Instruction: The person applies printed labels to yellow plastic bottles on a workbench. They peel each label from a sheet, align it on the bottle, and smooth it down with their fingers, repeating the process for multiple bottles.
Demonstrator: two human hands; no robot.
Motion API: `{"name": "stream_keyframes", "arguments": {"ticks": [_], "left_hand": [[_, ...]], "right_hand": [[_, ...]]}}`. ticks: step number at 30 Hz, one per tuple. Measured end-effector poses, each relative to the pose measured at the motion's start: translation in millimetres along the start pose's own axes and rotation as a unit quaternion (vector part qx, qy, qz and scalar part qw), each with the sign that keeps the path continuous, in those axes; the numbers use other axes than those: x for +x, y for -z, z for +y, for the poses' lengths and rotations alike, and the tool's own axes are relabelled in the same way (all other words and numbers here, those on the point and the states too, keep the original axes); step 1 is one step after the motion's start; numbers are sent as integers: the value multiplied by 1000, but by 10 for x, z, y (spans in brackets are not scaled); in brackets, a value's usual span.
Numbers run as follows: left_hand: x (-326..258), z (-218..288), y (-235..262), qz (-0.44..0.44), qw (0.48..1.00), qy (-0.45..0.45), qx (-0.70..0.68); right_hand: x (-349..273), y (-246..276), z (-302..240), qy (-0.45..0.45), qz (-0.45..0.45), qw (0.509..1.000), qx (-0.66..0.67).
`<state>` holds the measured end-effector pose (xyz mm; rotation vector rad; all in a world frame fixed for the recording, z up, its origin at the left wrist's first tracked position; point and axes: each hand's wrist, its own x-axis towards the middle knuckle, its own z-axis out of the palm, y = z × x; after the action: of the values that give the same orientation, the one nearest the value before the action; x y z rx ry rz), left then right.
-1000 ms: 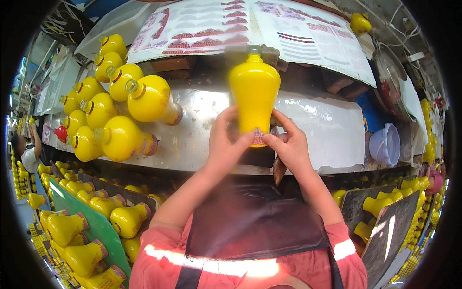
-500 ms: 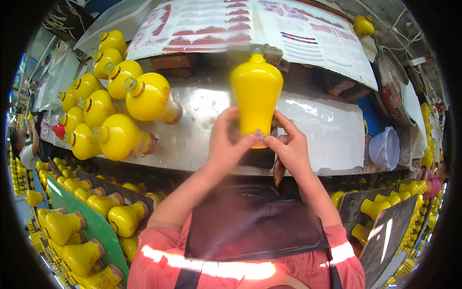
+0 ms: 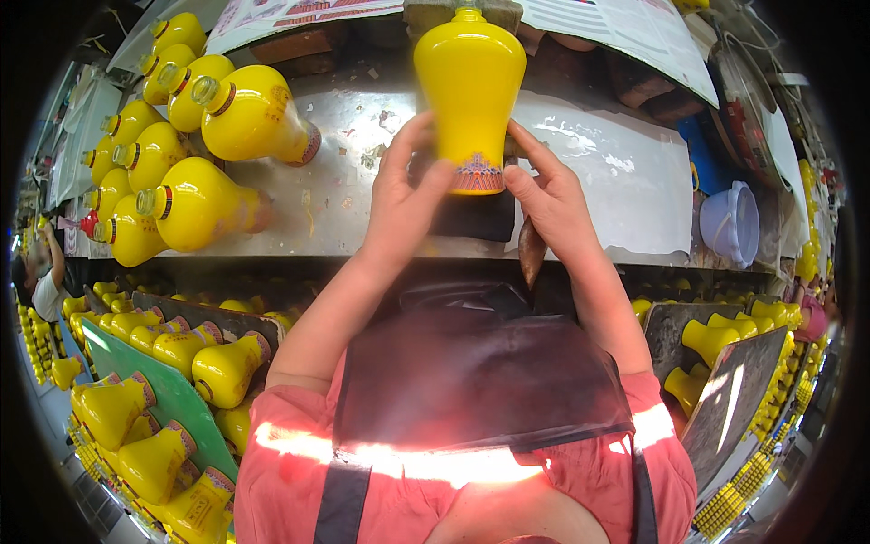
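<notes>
The left hand (image 3: 403,204) and right hand (image 3: 553,204) both clasp the patterned foot of the glossy yellow vase-shaped bottle (image 3: 469,86) held upright above the metal bench (image 3: 362,172), so even finger pressure should keep it steady.

A row of yellow bottles (image 3: 195,204) lies on its side on the far left of the metal workbench (image 3: 353,195). A pale plastic basin (image 3: 729,224) sits at the far right. More yellow bottles rest on a green board (image 3: 172,394), near left, and on dark trays (image 3: 725,399), near right.
</notes>
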<state>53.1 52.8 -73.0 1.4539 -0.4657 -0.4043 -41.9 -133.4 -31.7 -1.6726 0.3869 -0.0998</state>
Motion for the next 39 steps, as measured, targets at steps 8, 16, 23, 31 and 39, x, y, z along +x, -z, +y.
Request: {"name": "stream_keyframes", "arguments": {"ticks": [8, 16, 23, 31, 39], "left_hand": [[13, -15, -37, 12, 1000, -9, 22], [15, -23, -56, 28, 1000, -3, -11], [22, -57, -18, 12, 999, -13, 43], [20, -18, -59, 43, 999, -3, 30], [8, 26, -68, 45, 999, 11, 26]], "right_hand": [[12, -109, -64, 17, 33, 999, -7], [5, -89, -62, 0, 24, 1000, -1], [15, -60, -30, -16, 18, 1000, -19], [18, -61, -42, -3, 24, 999, -45], [17, -39, -8, 8, 19, 999, -25]]}}
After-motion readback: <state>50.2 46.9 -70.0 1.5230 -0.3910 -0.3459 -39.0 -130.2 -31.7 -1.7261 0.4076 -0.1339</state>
